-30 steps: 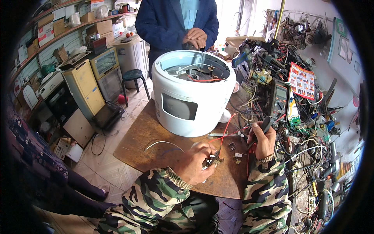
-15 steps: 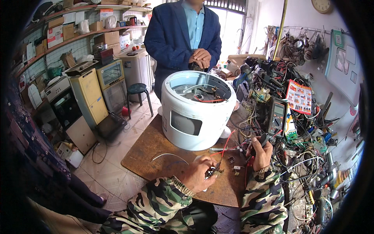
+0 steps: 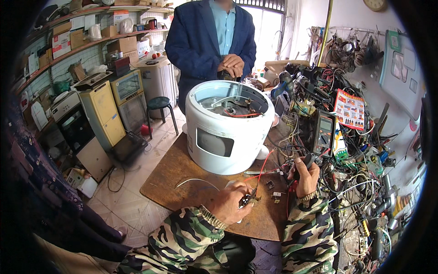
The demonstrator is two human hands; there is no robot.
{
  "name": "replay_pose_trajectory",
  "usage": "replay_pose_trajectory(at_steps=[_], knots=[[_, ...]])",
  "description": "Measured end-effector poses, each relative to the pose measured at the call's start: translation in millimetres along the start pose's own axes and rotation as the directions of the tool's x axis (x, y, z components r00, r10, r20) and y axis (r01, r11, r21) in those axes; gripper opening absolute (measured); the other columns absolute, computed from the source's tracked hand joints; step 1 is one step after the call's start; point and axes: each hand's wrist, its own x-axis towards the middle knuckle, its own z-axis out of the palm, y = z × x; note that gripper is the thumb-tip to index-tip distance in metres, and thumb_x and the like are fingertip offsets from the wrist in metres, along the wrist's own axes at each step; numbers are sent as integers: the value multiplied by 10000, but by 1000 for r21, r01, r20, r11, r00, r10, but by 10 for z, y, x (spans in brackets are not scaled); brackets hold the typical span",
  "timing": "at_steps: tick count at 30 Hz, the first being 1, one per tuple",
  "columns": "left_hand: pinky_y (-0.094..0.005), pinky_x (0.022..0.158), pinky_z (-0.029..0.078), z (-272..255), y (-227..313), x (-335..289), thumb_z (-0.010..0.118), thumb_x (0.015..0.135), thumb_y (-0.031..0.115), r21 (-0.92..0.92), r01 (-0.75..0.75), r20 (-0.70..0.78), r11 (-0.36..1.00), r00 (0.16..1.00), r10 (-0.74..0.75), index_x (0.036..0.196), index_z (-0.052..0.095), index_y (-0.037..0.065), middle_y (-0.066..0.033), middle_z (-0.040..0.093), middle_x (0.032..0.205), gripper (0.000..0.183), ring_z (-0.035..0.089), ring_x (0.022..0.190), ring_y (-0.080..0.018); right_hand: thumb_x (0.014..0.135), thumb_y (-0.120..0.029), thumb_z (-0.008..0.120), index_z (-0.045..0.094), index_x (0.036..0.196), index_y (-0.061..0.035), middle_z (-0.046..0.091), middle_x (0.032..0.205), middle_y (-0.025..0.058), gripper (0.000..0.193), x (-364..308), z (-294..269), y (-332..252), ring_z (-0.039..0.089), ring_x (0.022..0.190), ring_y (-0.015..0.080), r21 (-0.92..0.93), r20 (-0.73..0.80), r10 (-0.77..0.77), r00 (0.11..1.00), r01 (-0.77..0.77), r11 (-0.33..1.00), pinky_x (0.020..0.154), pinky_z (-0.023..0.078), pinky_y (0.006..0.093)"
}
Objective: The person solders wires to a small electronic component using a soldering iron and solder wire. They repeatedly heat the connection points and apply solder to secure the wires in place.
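Observation:
My left hand (image 3: 232,203) is closed around a small black and white electrical part (image 3: 247,199), mostly hidden by the fingers. A red wire (image 3: 262,172) rises from beside that part toward the right. My right hand (image 3: 306,178) grips a black-handled tool (image 3: 310,160); something red shows below the fingers, and the working end cannot be made out. Just beyond both hands stands a white round appliance housing (image 3: 214,155), open on top, with wires and metal fittings inside. Small loose parts (image 3: 276,195) lie on the wooden table (image 3: 166,182) between my hands.
A multimeter (image 3: 324,132) leans among heaped cables and tools on the right. A white wire (image 3: 196,179) lies curved at the table's left. Behind the housing stands a person (image 3: 210,50) in a blue jacket, hands together. A black stool (image 3: 159,103) and old appliances stand left.
The whole view has shifted slightly. Both hands keep nearly the same places and grips, with the part and the tool still held.

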Motion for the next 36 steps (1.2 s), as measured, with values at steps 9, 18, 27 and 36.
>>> replay_pose_trajectory(at_steps=[9, 18, 27, 36], knots=[[-399, 805, 555, -14, 16, -17, 778, 795, 138, -19, 48, 15, 999, 999, -47, 942, 672, -11, -141, 651, 1036, 234, 675, 937, -328, 972, -173, 677, 633, 921, 22, 604, 705, 70, 206, -5, 11, 12, 576, 548, 164, -21, 6, 3, 1000, -3, 1000, 493, 471, 300], [-395, 806, 554, 17, -18, -18, 772, 803, 135, -20, 45, 15, 999, 999, -44, 938, 657, -25, -155, 651, 1029, 239, 675, 920, -322, 970, -161, 670, 626, 933, 26, 608, 709, 70, 196, -10, 3, 25, 578, 548, 162, -37, 0, 15, 1000, -15, 999, 500, 477, 292], [-397, 818, 554, -14, 30, 1, 770, 801, 135, -9, 61, 41, 998, 997, -61, 971, 655, -15, -154, 652, 1032, 254, 675, 938, -320, 958, -164, 695, 647, 929, 30, 622, 709, 73, 202, -10, 18, 3, 587, 557, 165, -20, -1, 23, 1000, -23, 1000, 490, 476, 308], [-395, 809, 555, -8, 11, -21, 769, 806, 141, -17, 72, 31, 997, 997, -71, 947, 667, -15, -149, 657, 1025, 234, 680, 937, -318, 962, -162, 685, 644, 891, 23, 619, 698, 71, 203, -26, 64, -29, 586, 560, 163, -32, 10, 29, 1000, -29, 999, 493, 474, 307]])
